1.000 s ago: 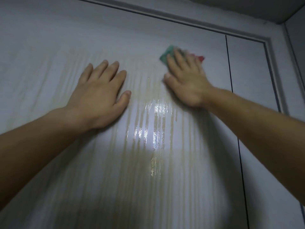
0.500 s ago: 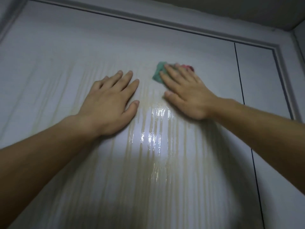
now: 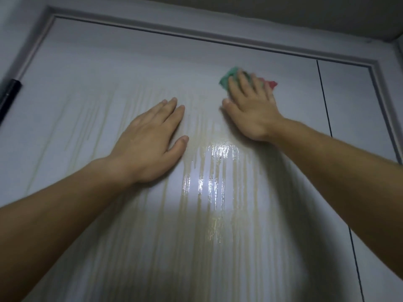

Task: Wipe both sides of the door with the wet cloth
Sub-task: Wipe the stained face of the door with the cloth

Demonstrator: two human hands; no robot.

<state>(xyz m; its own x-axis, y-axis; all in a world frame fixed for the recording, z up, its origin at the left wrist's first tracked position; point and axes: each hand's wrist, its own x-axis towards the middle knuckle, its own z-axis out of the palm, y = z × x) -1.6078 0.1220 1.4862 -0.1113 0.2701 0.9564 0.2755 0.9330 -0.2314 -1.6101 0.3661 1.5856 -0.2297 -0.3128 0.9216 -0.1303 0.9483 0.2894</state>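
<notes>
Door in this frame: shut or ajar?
Looks shut: the door sits flush in its frame, with only a thin even seam along the top. Latch not visible.

no readable text, labels, brands, numbers or signs anywhere in view

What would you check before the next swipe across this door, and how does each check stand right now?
1. Cloth pressed to the door under the right hand: ok.
2. Left hand flat on the door, beside the cloth's path: ok.
3. Door free of drips: not ok, yellowish streaks run down below both hands.
4. Strip above the cloth wiped: cannot tell.
5. Other side of the door done: cannot tell.
</notes>
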